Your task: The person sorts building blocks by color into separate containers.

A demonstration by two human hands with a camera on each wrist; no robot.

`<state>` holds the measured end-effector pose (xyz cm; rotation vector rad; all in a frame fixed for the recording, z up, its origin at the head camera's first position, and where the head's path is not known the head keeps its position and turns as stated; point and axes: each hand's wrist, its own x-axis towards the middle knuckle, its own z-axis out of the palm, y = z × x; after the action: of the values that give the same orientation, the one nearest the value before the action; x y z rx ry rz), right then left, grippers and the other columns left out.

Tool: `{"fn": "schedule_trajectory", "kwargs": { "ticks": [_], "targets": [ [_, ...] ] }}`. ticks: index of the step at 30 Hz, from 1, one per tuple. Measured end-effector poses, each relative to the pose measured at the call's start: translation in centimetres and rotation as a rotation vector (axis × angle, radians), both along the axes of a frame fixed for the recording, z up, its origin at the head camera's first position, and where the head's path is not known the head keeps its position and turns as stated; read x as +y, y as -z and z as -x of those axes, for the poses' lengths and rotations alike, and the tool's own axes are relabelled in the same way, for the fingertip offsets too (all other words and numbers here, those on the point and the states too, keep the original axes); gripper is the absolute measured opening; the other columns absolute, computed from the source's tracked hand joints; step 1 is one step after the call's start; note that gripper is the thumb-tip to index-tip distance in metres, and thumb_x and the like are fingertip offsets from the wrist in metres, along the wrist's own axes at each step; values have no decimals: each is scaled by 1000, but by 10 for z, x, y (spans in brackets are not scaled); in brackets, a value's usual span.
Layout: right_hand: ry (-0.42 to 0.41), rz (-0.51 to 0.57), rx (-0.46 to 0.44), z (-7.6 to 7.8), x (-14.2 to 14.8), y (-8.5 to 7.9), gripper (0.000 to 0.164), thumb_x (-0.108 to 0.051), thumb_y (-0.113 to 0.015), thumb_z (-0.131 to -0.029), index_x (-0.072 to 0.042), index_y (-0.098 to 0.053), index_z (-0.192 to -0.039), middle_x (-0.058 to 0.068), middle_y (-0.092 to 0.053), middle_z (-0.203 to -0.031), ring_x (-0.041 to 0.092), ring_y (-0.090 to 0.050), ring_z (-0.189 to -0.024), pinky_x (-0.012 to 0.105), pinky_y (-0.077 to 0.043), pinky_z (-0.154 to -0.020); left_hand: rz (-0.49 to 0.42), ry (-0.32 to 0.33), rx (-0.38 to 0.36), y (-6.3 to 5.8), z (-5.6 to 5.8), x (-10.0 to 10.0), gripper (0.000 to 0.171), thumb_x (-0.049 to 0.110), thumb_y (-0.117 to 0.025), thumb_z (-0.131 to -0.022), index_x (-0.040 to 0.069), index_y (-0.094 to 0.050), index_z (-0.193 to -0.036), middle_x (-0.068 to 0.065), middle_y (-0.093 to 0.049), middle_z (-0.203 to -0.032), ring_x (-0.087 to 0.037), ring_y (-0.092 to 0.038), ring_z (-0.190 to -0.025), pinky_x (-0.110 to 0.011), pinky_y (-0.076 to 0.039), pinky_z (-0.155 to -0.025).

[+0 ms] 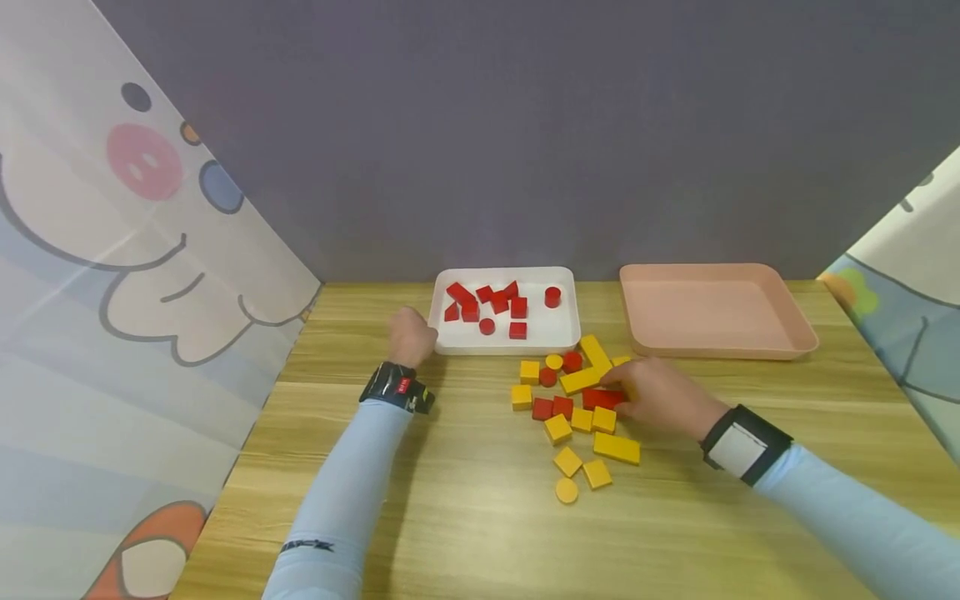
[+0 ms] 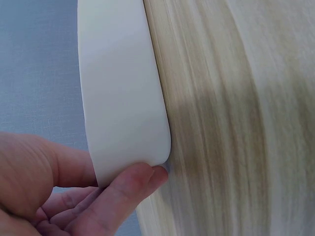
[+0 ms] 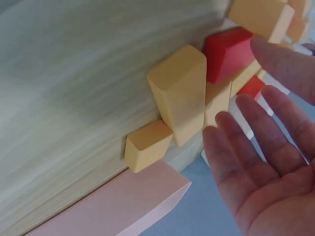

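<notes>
Gripped white tray [image 1: 551, 332] by left end with left fingers [image 2: 118, 196]. Held right fingers [image 3: 263, 130] parted, empty, at red block [image 1: 598, 399] amid yellow blocks [image 1: 617, 448], counter [image 1: 465, 517] right of centre. Seemingly sorting reds; next called for pinching, lifting far-left.

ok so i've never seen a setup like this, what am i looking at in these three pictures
There's no machine here, just a person's bare hands. The wide picture comes from a head camera looking down; the close-ups come from cameras on the left and right wrists. Loose red blocks and yellow blocks lie on a wooden table, with a white tray holding red pieces and a pink tray beyond. The left hand pinches the white tray's edge. The right hand is at the blocks, fingers nearly straight; no firm grip shows.
</notes>
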<state>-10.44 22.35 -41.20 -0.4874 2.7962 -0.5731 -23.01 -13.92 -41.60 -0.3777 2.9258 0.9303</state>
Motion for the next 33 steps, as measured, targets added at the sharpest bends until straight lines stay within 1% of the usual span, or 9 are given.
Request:
{"fn": "schedule_trajectory", "kwargs": {
  "ticks": [4, 9, 13, 18, 22, 25, 27, 30, 33],
  "targets": [
    [-4, 5, 24, -4, -4, 5, 39, -18, -89, -82, -10, -79, -119, 4, -79, -108, 16, -65, -88, 43, -62, -87, 11, -3, 7, 0, 0, -2, 14, 1, -63, -91, -2, -70, -79, -13, -65, -70, -23, -59, -61, -26, -44, -49],
    [17, 14, -14, -7, -13, 10, 44, -23, -90, -81, -9, -77, -121, 3, -77, -109, 17, -62, -90, 41, -62, -86, 16, -6, 11, 0, 0, -3, 14, 2, -64, -91, -2, -70, -79, -13, -65, -70, -23, -59, -62, -26, -44, -50],
    [32, 3, -22, -7, -20, 12, 43, -23, -89, -82, -10, -76, -121, 4, -77, -111, 19, -63, -92, 43, -62, -88, 19, -6, 15, 1, -1, -2, 14, 2, -65, -90, -2, -71, -79, -13, -66, -70, -23, -59, -61, -26, -44, -50],
    [18, -13, -52, -5, -25, 13, 48, -20, -88, -82, -8, -74, -126, 7, -77, -118, 20, -64, -95, 49, -60, -95, 14, -9, 11, 2, 0, -2, 14, 3, -65, -90, -1, -71, -79, -12, -66, -69, -23, -59, -61, -26, -44, -50],
    [6, -13, -70, -3, -28, 13, 52, -20, -88, -82, -7, -72, -129, 5, -76, -116, 20, -62, -93, 47, -60, -93, 8, 2, 17, 2, 2, -1, 14, 2, -65, -90, -1, -70, -77, -11, -63, -67, -23, -58, -61, -26, -43, -49],
    [1, -14, -69, -2, -29, 14, 51, -20, -88, -82, -10, -72, -129, 3, -75, -114, 19, -60, -94, 43, -59, -92, 10, 10, 34, 3, 2, -1, 16, 1, -64, -89, -1, -68, -75, -10, -60, -66, -23, -56, -60, -26, -42, -49],
    [-10, -18, -63, 0, -30, 15, 50, -19, -88, -83, -10, -72, -129, 3, -74, -116, 20, -60, -95, 44, -59, -93, 4, 8, 39, 3, 2, -1, 16, 1, -64, -90, -1, -68, -75, -10, -60, -65, -23, -56, -60, -26, -42, -49],
    [-24, -33, -47, 1, -30, 17, 44, -15, -87, -84, -11, -74, -127, 5, -73, -117, 21, -60, -97, 45, -59, -95, -5, 2, 37, 2, 2, -1, 15, 1, -64, -90, -1, -69, -75, -11, -62, -66, -23, -58, -61, -26, -43, -49],
    [-33, -39, -29, 2, -30, 18, 38, -12, -85, -85, -11, -76, -122, 6, -72, -115, 20, -59, -95, 44, -60, -92, -5, 1, 32, 2, 2, -1, 15, 1, -64, -90, -1, -69, -76, -11, -62, -66, -24, -58, -61, -26, -44, -49]
  ]
}}
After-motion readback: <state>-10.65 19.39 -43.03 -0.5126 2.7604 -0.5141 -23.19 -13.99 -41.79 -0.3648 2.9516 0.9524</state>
